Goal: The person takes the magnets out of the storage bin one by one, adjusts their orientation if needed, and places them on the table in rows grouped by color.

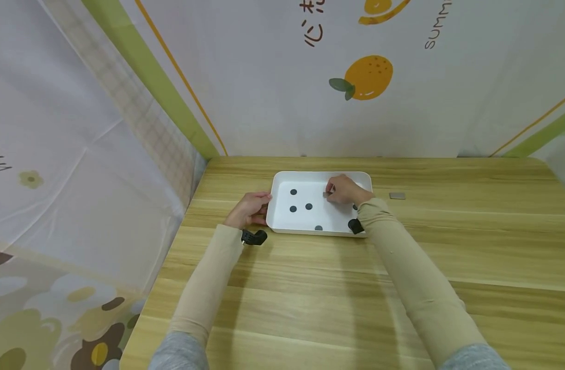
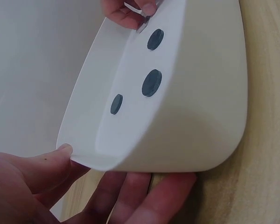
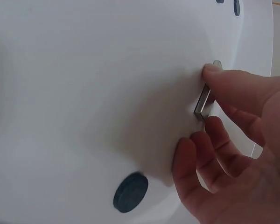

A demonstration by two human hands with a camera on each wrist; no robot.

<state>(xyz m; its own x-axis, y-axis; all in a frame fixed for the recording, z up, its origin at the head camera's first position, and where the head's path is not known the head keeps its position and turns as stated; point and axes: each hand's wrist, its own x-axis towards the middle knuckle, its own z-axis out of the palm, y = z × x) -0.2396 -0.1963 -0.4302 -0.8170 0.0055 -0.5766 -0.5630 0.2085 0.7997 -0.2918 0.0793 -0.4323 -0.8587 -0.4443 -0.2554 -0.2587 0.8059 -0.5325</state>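
A shallow white tray (image 1: 301,221) sits on the table with several flat black discs (image 1: 308,206) spread over its floor. My left hand (image 1: 249,208) grips the tray's left end, its thumb on the rim and the other fingers low against the outer wall. Inside the tray, my right hand (image 1: 343,189) pinches a small, flat, silvery rectangular metal block (image 3: 204,100) close over the floor. One black disc (image 3: 130,192) lies near its fingers in the right wrist view. Part of the tray's right side is hidden behind that hand and forearm.
A second silvery metal block (image 1: 397,196) lies on the wooden table (image 1: 301,298) to the right of the tray. Behind the table's far edge hangs a white cloth (image 1: 264,103) printed with fruit, and another patterned cloth (image 1: 79,205) hangs along the left.
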